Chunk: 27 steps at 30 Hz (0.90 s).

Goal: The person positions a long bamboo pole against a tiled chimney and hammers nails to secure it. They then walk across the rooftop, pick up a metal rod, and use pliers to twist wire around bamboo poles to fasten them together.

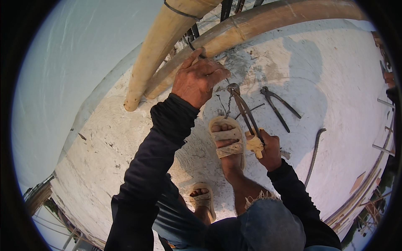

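Observation:
My right hand (270, 150) is closed round the handles of a pair of long pincers (246, 109), with pale wrapping on the grip. The pincers' head lies just right of my left hand (197, 81). One left finger reaches up to a bamboo pole (220, 39), while the thumb and forefinger come together at a short dark wire beside the pincers' jaws. A twisted tie wire (228, 106) hangs below the jaws, above my sandalled foot (226, 136). A second pair of pincers (278, 106) lies on the pale floor with its handles apart.
A thicker bamboo pole (161, 46) leans across the first, with wire round its upper part. Dark steel bars (226, 9) stand behind them. A bent metal bar (315, 157) lies to the right. A pale smooth surface (75, 83) fills the left. Timber pieces lie along the right edge.

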### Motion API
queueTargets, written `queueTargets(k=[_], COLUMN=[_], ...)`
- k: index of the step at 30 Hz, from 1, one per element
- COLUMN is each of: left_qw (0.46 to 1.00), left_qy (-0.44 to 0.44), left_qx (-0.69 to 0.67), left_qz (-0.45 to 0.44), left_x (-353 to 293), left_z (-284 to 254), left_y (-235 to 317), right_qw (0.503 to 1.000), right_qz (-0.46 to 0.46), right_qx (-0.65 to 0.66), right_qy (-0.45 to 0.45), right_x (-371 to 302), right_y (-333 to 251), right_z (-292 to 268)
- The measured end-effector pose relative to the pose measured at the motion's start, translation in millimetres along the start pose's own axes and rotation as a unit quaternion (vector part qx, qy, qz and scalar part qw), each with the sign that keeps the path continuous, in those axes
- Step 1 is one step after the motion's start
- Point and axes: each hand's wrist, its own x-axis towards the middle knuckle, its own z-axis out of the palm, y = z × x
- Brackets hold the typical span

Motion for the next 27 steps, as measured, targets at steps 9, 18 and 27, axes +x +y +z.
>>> queueTargets(k=[9, 18, 27], left_qw=[0.993, 0.993, 0.967], left_qy=[0.075, -0.091, -0.18], left_qx=[-0.07, 0.074, 0.173], left_qz=[-0.058, 0.031, 0.058], left_x=[14.9, 20.1, 22.4], left_z=[9.0, 1.2, -4.3], left_y=[-6.6, 8.3, 15.8], right_qw=[0.999, 0.973, 0.969], right_qz=[-0.039, 0.042, 0.005], right_qx=[0.019, -0.213, -0.221], right_qy=[0.022, -0.083, -0.111], right_x=[44.4, 16.0, 52.1], right_y=[-4.0, -4.2, 14.2], right_z=[2.2, -62.1, -20.5])
